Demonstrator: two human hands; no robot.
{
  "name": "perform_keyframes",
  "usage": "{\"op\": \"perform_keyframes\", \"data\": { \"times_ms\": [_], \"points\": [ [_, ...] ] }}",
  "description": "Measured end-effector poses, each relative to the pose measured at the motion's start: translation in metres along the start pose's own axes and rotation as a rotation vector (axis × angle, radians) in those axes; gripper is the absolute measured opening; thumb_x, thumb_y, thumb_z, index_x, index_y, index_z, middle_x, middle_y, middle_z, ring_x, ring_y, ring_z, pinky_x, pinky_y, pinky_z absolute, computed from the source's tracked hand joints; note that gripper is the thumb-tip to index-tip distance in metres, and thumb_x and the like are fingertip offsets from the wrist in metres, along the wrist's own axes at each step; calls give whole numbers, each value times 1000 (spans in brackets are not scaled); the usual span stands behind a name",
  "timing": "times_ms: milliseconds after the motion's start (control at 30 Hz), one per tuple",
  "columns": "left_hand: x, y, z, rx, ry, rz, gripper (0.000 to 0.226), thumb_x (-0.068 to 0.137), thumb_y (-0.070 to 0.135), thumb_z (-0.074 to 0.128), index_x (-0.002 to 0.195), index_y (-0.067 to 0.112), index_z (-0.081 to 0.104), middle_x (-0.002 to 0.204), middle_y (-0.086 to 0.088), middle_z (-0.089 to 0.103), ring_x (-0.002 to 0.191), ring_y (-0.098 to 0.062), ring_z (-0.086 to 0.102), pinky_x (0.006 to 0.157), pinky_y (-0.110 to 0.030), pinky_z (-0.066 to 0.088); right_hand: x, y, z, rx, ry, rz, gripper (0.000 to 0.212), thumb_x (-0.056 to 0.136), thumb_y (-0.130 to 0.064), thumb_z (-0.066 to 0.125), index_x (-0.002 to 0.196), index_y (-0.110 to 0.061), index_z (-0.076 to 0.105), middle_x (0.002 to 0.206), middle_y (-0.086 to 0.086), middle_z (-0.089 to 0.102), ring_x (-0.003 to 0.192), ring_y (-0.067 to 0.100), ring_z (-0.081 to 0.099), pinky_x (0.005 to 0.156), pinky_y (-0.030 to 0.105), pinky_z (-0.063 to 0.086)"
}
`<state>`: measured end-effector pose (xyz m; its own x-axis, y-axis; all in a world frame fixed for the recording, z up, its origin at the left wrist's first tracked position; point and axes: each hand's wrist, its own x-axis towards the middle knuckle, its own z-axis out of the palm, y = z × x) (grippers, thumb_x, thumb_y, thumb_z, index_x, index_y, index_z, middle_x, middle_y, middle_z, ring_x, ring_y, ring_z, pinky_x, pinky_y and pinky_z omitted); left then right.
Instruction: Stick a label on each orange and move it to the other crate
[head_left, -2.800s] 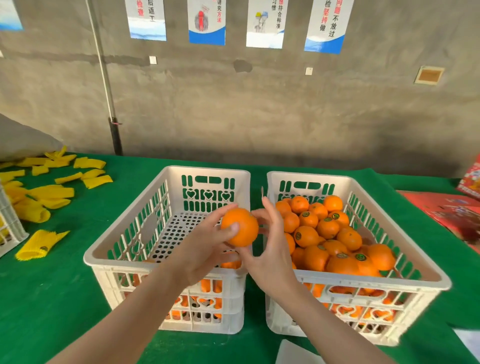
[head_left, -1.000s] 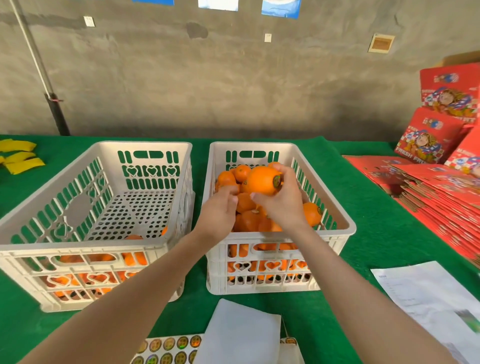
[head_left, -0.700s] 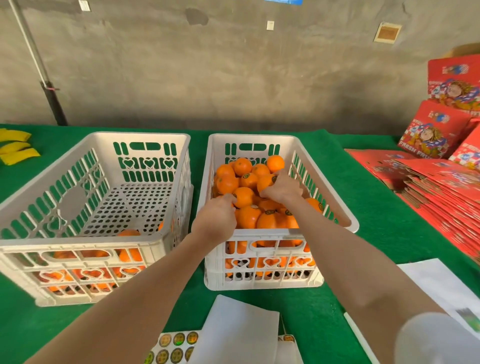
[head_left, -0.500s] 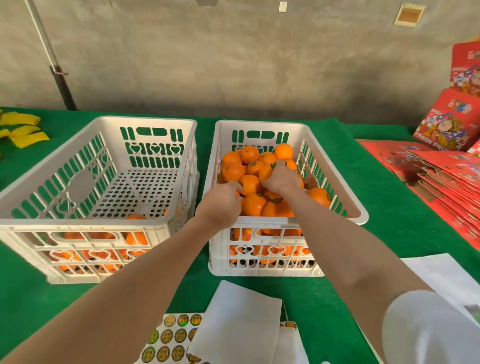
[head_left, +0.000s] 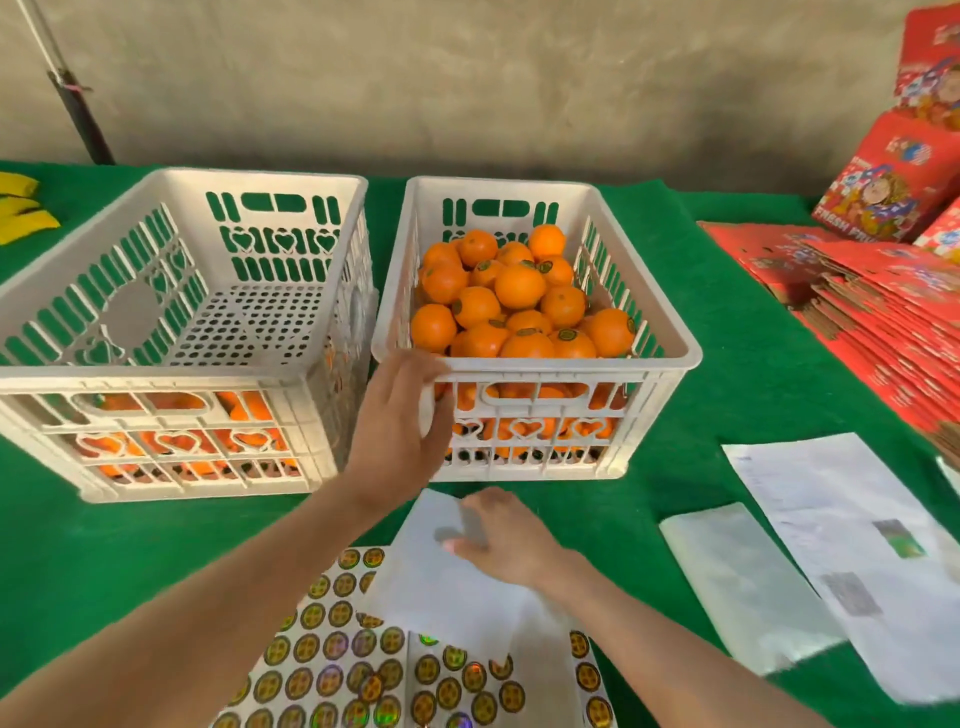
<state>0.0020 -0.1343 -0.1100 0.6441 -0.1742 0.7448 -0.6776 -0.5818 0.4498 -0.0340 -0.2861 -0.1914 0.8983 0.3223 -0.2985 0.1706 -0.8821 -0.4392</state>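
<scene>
Bright, even light. The right hand (head_left: 498, 540) casts a soft shadow on the paper (head_left: 431, 592); the left hand (head_left: 400, 421) is blurred; straight lines bow outward.

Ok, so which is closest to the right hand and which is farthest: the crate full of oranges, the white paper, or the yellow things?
1. White paper: right under the right hand, touching it.
2. Crate full of oranges: just ahead of that hand.
3. Yellow things: far away on the left side.

White paper (head_left: 415, 587) over label sheet (head_left: 332, 670)
</scene>
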Motion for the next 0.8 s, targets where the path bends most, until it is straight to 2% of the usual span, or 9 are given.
{"op": "perform_keyframes", "data": {
  "times_ms": [33, 100, 167, 233, 333, 400, 500, 700, 800],
  "points": [
    [-23, 0, 2, -2, -45, -66, 13, 86, 10, 55, 99, 7, 54, 95, 4, 51, 85, -8, 48, 81, -14, 43, 3, 3, 5, 12, -16, 52, 68, 91, -54, 49, 135, -2, 41, 139, 16, 42, 130, 30, 36, 106, 40, 34],
    [-59, -8, 9, 41, -253, -403, 21, 86, 8, 60, 107, 7, 58, 98, -1, 58, 90, -17, 56, 83, -32, 51, 11, 3, 15, -14, 7, 96, 79, 89, -58, 48, 143, -3, 29, 147, 15, 34, 136, 30, 29, 111, 40, 28],
    [-79, -24, 21, 255, -606, -738, 41, 89, 18, 59, 128, 9, 50, 122, -6, 59, 114, -26, 53, 98, -40, 42, 17, 2, 22, -78, 42, 123, 76, 89, -57, 48, 140, -4, 32, 142, 16, 40, 130, 32, 36, 107, 42, 33],
    [-87, -35, 31, 337, -808, -905, 54, 89, 28, 57, 138, 14, 39, 128, -3, 57, 120, -25, 50, 100, -37, 34, 20, 2, 25, -99, 46, 152, 72, 89, -54, 49, 139, -5, 33, 140, 15, 42, 128, 32, 38, 106, 44, 33],
    [-94, -39, 46, 257, -769, -1027, 58, 84, 19, 63, 137, 17, 39, 100, 4, 65, 109, -22, 56, 89, -31, 31, 21, 4, 29, -78, 63, 182, 70, 89, -50, 53, 139, -6, 33, 140, 14, 41, 130, 32, 35, 108, 46, 30],
    [-96, -37, 51, 92, -643, -1092, 54, 82, 3, 62, 132, 12, 45, 82, 2, 61, 90, -20, 59, 78, -27, 41, 21, 3, 30, -77, 102, 185, 64, 89, -47, 55, 136, -7, 38, 137, 14, 44, 128, 32, 38, 107, 44, 30],
    [-82, -29, 47, -146, -460, -1097, 46, 81, -11, 56, 124, 6, 56, 77, -2, 57, 68, -14, 53, 55, -20, 41, 16, 6, 20, 31, 200, 171, 58, 87, -41, 60, 135, -13, 43, 132, 11, 50, 123, 30, 45, 105, 40, 34],
    [-34, 7, 36, -785, -431, -1107, 33, 84, -17, 52, 99, 9, 67, 93, -10, 67, 91, -30, 62, 80, -36, 51, -28, 31, -42, 414, 434, 109, 44, 85, -33, 66, 126, -26, 51, 120, -9, 56, 110, 11, 51, 85, 20, 37],
    [-27, 35, 53, -613, -657, -901, 25, 89, 0, 58, 109, 14, 62, 104, -3, 66, 91, -13, 64, 71, -20, 48, -56, 59, -72, 436, 515, 154, 33, 85, -17, 67, 116, -24, 60, 113, -8, 62, 97, 12, 57, 82, 19, 41]
  ]
}}
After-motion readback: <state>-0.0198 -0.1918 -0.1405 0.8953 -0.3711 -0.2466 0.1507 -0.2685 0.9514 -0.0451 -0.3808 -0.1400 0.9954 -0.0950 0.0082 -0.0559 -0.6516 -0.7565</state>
